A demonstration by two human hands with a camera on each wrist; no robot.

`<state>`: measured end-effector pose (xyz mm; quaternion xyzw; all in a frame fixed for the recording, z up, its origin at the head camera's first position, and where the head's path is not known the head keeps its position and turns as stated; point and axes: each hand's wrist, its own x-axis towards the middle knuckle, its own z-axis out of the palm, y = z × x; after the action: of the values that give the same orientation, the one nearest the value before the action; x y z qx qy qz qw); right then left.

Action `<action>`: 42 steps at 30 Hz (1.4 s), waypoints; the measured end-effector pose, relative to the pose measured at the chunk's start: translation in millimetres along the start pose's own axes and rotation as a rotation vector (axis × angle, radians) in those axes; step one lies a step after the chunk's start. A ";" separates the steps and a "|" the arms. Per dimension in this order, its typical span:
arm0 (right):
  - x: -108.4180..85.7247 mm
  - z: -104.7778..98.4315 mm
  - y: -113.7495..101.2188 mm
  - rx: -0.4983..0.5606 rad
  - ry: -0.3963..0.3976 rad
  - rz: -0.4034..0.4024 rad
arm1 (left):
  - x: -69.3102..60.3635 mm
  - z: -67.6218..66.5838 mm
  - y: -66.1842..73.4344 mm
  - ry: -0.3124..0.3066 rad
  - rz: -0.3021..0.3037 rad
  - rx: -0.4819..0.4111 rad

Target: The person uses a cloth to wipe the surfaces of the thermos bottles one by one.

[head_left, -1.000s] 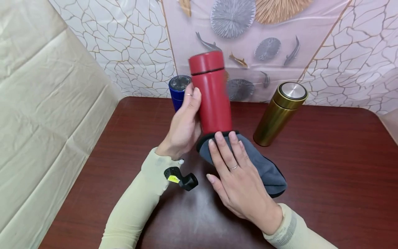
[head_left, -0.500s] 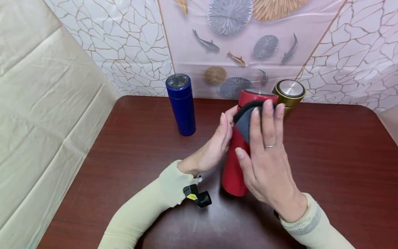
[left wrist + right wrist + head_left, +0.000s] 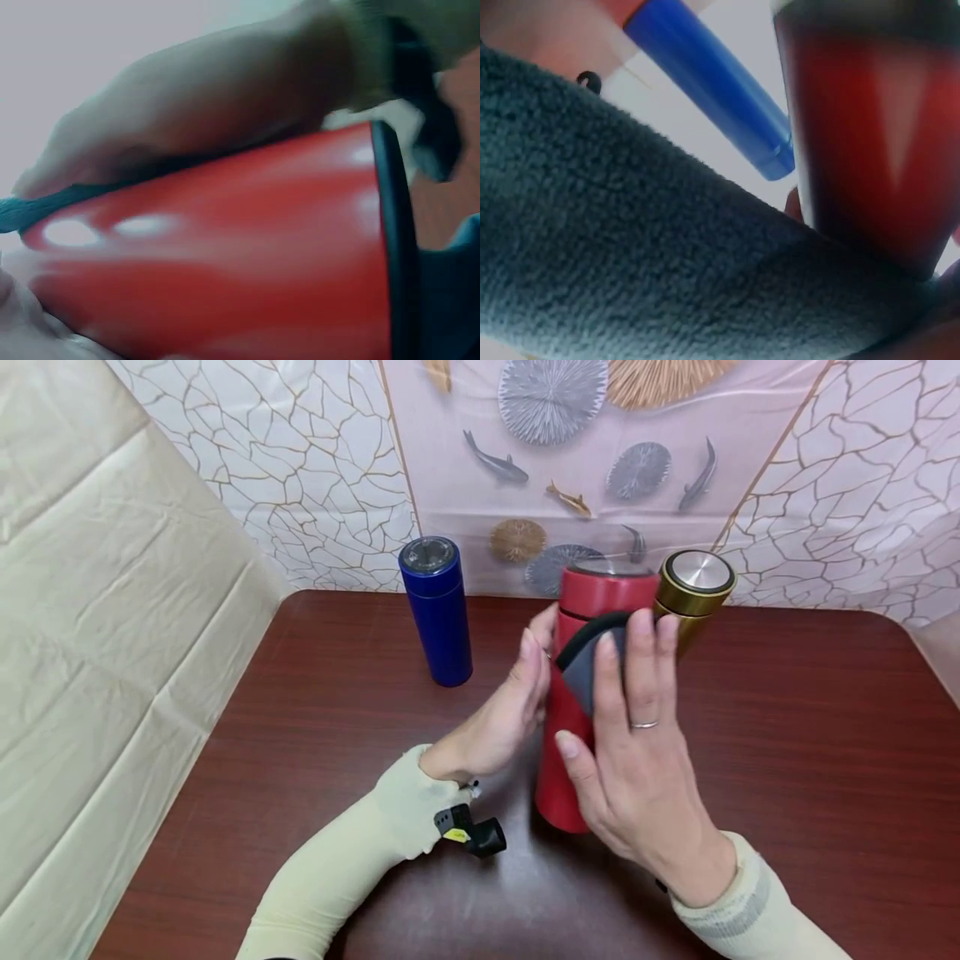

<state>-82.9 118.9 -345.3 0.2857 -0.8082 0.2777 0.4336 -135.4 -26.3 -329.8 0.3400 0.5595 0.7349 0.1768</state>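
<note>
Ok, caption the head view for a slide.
Left grip holds a red cylindrical flask; right grip presses a grey fleece cloth against it.

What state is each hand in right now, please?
Left hand: holding the red vacuum flask.
Right hand: open, straight fingers pressing the black-edged gray cloth against the flask.

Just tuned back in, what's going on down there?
A person's left hand holds a red bottle while the right hand, fingers outstretched, presses a gray cloth against its side, below the lid. A blue bottle stands upright on the table, off to the left. A gold bottle is partly hidden behind the red bottle and right hand.
</note>
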 end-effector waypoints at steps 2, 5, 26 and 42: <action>-4.6 4.9 -4.5 -0.028 -0.028 -0.051 | 0.3 -4.4 7.6 0.041 0.044 -0.053; -12.0 12.1 -11.2 -0.060 -0.070 -0.122 | -0.2 -11.1 19.6 0.117 0.092 -0.076; -26.4 24.8 -22.2 -0.113 -0.120 -0.236 | -4.6 -26.8 43.3 0.281 0.139 -0.209; 6.7 -12.8 3.2 0.094 0.091 0.127 | -3.3 9.4 -4.1 -0.079 -0.123 0.150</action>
<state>-81.3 128.5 -334.1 0.2411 -0.7903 0.3549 0.4373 -127.0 -20.5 -333.3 0.3459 0.6256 0.6646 0.2176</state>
